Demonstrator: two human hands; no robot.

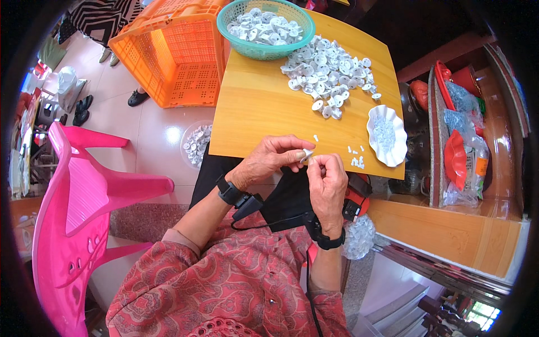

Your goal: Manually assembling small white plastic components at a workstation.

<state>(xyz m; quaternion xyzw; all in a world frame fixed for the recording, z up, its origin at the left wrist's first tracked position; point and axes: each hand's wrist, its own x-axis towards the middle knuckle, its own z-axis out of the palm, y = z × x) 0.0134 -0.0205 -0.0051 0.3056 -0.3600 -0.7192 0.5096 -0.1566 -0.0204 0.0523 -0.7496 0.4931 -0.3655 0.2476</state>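
Note:
Close to the table's near edge, my left hand [276, 156] pinches a small white plastic disc-shaped part [306, 153] between thumb and fingers. My right hand [328, 181] meets it from the right, thumb and forefinger pressed together at the part; whether a smaller piece sits in that pinch is hidden. Several tiny white pegs [357, 162] lie on the table just right of my hands, with a single peg [315, 137] beyond them. Farther off spreads a heap of white disc parts [331, 70]. A white scalloped dish [397, 150] at the right holds many small clear pieces [384, 132].
A green basket [224, 35] full of white parts stands on the wooden table [252, 106]. Left of it is an orange crate [196, 84]. A pink plastic chair [84, 191] and a floor container of parts [197, 143] are at the left; a cabinet shelf [449, 222] borders the right.

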